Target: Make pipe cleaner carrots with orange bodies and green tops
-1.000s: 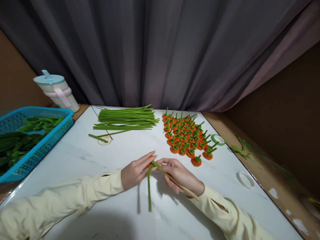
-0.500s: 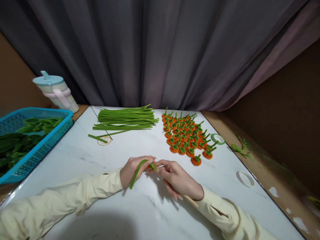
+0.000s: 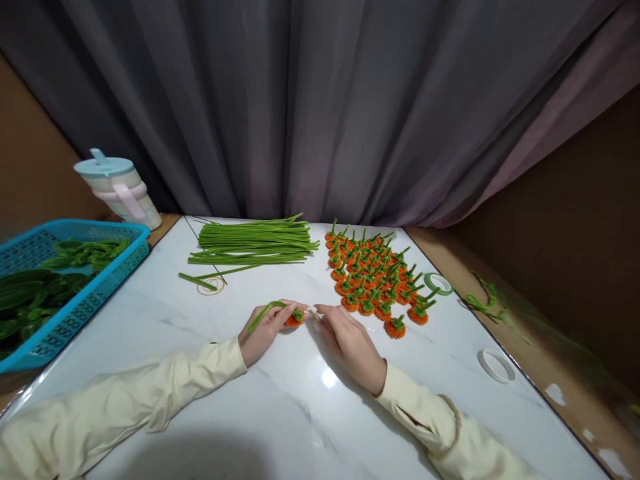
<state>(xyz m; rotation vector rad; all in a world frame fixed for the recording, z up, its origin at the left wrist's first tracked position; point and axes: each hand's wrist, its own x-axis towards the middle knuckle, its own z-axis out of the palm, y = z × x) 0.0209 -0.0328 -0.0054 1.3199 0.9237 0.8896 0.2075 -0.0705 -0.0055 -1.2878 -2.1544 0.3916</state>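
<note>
Between the fingers of my left hand (image 3: 263, 330) is a small orange fuzzy pumpkin-like piece (image 3: 295, 319) with a green top. A green pipe cleaner (image 3: 265, 313) curves back from it over that hand. My right hand (image 3: 353, 347) is close beside it on the right, fingers pressed together. At its fingertips a thin pale stick (image 3: 314, 313) points toward the orange piece; most of the stick is hidden, and whether it touches cannot be told. Several finished orange pieces with green stems (image 3: 367, 267) stand grouped beyond my right hand, one (image 3: 395, 327) nearest to it.
Green pipe cleaners (image 3: 255, 241) lie bundled at the back, near a rubber band (image 3: 210, 287). On the left are a blue basket (image 3: 100, 303) of green leaf shapes and a lidded tumbler (image 3: 120, 193). Green tape (image 3: 439, 283) and a white tape roll (image 3: 496, 367) lie right.
The orange piece has turned so its green top shows, and my left hand has shifted slightly away. My right hand has rolled palm down, bringing the stick's end to its fingertips.
</note>
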